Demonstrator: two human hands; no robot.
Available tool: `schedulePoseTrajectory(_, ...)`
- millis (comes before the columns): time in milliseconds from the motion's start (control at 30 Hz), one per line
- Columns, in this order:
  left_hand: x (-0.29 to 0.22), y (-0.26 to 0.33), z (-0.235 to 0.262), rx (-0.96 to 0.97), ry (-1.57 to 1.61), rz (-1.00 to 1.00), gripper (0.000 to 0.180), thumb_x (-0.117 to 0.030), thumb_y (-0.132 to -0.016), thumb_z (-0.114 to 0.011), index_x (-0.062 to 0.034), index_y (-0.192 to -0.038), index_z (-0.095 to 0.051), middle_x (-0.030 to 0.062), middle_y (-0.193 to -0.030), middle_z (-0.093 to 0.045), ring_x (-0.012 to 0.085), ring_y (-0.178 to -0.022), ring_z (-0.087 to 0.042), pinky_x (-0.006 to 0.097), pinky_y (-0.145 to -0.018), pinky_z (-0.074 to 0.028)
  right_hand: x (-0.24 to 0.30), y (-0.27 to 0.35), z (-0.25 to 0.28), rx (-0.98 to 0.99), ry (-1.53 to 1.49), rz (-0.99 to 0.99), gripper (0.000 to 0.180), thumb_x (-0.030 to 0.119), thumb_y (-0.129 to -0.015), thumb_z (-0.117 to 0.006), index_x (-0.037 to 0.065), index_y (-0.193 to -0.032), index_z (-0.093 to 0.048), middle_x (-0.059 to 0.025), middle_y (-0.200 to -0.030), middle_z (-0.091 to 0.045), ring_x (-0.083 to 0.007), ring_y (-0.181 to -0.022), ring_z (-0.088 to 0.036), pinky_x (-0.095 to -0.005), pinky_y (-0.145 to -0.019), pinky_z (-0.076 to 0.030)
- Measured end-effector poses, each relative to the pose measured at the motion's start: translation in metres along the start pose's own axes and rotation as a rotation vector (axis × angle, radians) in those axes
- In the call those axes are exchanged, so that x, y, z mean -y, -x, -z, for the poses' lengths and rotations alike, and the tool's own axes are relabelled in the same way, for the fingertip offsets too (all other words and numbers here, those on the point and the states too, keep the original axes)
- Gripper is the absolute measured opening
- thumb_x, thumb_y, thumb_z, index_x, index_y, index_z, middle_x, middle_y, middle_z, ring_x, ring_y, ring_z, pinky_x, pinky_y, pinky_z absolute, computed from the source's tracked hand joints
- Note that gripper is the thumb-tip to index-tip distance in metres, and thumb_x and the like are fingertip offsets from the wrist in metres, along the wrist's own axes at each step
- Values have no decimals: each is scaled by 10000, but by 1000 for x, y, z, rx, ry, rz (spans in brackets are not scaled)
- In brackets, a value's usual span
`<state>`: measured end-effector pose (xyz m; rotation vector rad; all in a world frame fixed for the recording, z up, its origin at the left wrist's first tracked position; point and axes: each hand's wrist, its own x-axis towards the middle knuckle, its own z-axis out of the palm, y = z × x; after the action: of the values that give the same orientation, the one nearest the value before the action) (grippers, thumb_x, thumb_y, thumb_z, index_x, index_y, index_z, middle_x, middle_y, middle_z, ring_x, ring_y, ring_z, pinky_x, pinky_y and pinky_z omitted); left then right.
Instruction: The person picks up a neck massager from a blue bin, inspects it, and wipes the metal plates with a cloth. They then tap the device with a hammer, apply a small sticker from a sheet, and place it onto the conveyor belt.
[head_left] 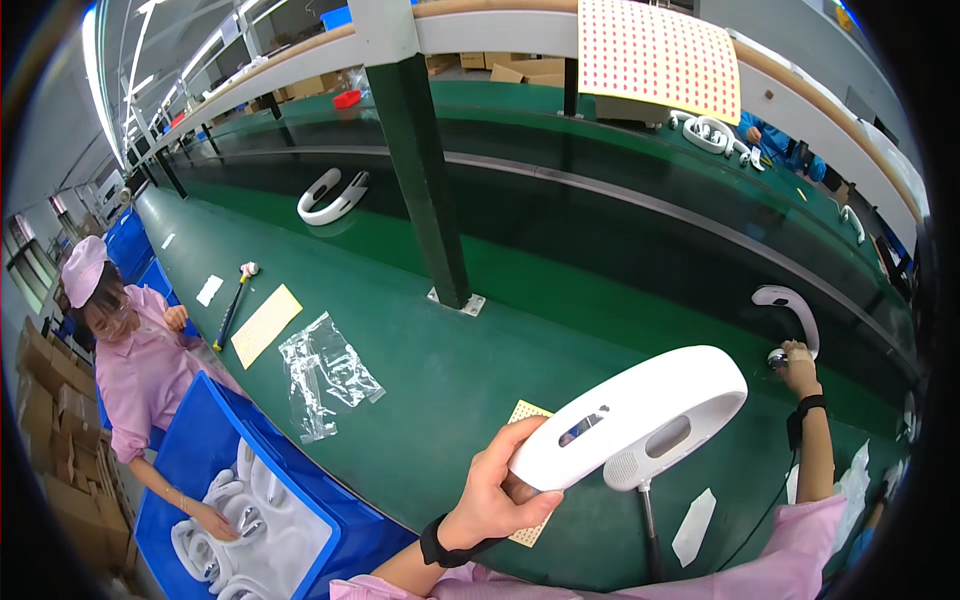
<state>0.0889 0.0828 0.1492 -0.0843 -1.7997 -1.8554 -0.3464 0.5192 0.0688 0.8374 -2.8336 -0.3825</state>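
Observation:
My left hand [495,500] grips the near end of a large white curved plastic shell [640,410] and holds it tilted above the green bench. The shell has slots and an oval opening in its side. Under it stands a mallet [645,500] with a pale head and thin handle, beside a tan sheet of small dots [525,412]. My right hand [800,368] reaches far right, closed around the lower end of a second white curved part [795,305] that lies by the conveyor edge, with a small metal knob [778,357] at the fingers.
A green post [430,180] rises from the bench middle. Left of it lie a clear plastic bag [325,370], a tan sheet [265,323] and another mallet [235,300]. A co-worker in pink [140,360] reaches into a blue bin [200,450] of white parts. White labels [695,525] lie nearby.

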Motion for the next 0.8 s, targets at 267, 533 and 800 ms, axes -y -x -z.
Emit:
schedulePoseTrajectory(267,8,-2,0,-53,-65,-41,679,-126,-635,-694,62,-1223,-412,143,-1077,-567,202,-967,-572,300,-862,-435,87,65,111,-337,-337,262,446,125,-691,-700,-18,-1058,-489,-186,-874,-549,-375,-752,-544,-424,-668,-452)
schedulePoseTrajectory(533,14,-5,-8,5,92,2,681,-97,-610,-684,68,-1213,-413,152,-1091,-526,202,-995,-539,312,-894,-410,186,193,171,-69,-187,257,491,101,-562,-750,2,-994,-540,-152,-906,-561,-354,-831,-535,-446,-786,-445)
schedulePoseTrajectory(800,6,-12,-1,309,79,-14,690,-105,-580,-734,38,-1196,-455,140,-1063,-580,206,-914,-593,280,-811,-461,238,190,241,-251,-1681,-153,1136,609,-494,-785,-34,-1321,-347,-167,-1239,-466,-238,-1089,-511,-368,-926,-395)
